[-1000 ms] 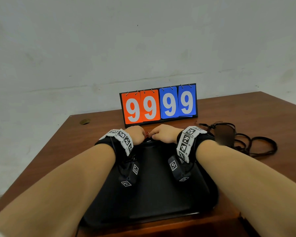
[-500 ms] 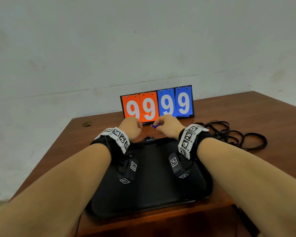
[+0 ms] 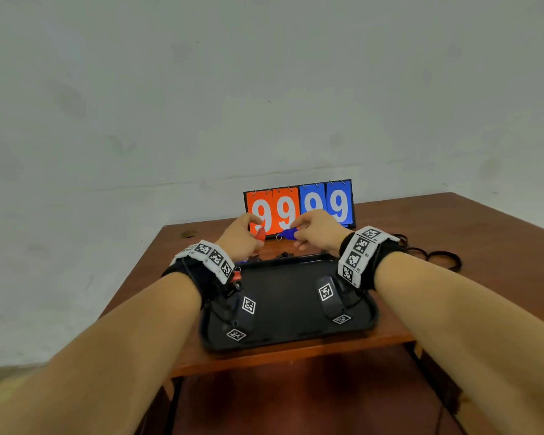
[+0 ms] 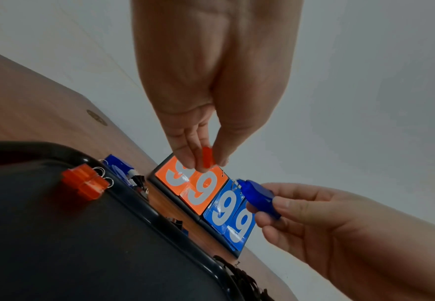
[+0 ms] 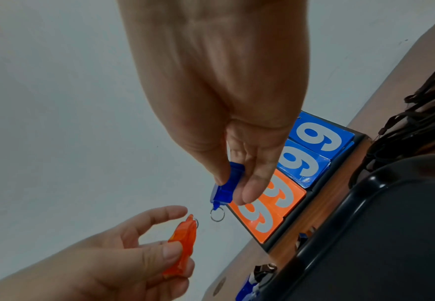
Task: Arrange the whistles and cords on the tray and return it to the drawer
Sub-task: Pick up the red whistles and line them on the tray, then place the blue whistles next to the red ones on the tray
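Head view: both hands raised just past the far rim of the black tray (image 3: 296, 309), which sits on the wooden worktop (image 3: 468, 233). Left hand (image 3: 242, 237) pinches an orange whistle (image 3: 260, 234); right hand (image 3: 319, 230) pinches a blue whistle (image 3: 288, 233) w/ a small ring at its end; the two whistles are close but apart, in front of the 99/99 scoreboard (image 3: 299, 205). Black cords (image 3: 434, 257) lie in a heap on the worktop, right of the tray. Left wrist view: left grip is thumb + fingertips clamped on the orange whistle; two more orange whistles (image 4: 85, 183) w/ rings sit on the tray at its corner, blue whistles (image 4: 120, 167) on the worktop just beyond the rim. Right wrist view: right grip is thumb + fingers clamped round the blue whistle, ring hanging free; another blue whistle (image 5: 247, 289) lies on the worktop beside the tray edge, cords at far right.
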Tool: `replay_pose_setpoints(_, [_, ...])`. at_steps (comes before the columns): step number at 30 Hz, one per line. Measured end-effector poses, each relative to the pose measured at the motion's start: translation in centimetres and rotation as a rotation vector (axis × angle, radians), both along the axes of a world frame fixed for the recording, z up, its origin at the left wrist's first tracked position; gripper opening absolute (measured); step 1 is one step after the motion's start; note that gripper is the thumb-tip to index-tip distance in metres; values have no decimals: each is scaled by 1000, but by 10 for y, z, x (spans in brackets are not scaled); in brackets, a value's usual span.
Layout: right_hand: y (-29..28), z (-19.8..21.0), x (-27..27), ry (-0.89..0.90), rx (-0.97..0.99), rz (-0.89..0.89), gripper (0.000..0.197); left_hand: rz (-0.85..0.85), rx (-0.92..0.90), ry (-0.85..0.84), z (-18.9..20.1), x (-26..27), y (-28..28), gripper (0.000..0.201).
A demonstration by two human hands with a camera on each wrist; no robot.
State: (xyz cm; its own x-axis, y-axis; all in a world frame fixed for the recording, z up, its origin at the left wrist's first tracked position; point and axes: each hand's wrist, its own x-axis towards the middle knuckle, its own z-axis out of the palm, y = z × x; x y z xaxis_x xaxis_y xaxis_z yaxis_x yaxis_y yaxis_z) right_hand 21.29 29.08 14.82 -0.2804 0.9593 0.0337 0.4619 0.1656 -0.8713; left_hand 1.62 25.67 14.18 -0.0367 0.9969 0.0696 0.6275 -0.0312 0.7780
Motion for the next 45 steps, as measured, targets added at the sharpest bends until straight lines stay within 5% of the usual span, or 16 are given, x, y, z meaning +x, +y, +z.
replay_pose_setpoints(9, [-42,15,-12,141,-108,61,26,-4,-1,-157,10,-10,-43,42])
replay_pose_setpoints(14, [-51,16,-19,146,-135,90,23,18,14,-88,12,-19,-49,20])
replay_pose_setpoints(26, [-51,16,-27,92,-87,67,23,-3,-51,-69,8,-25,-48,36])
replay_pose_setpoints(45, [16,-28,-52,-62,-104,129,36,113,-7,72,-28,-50,7,26])
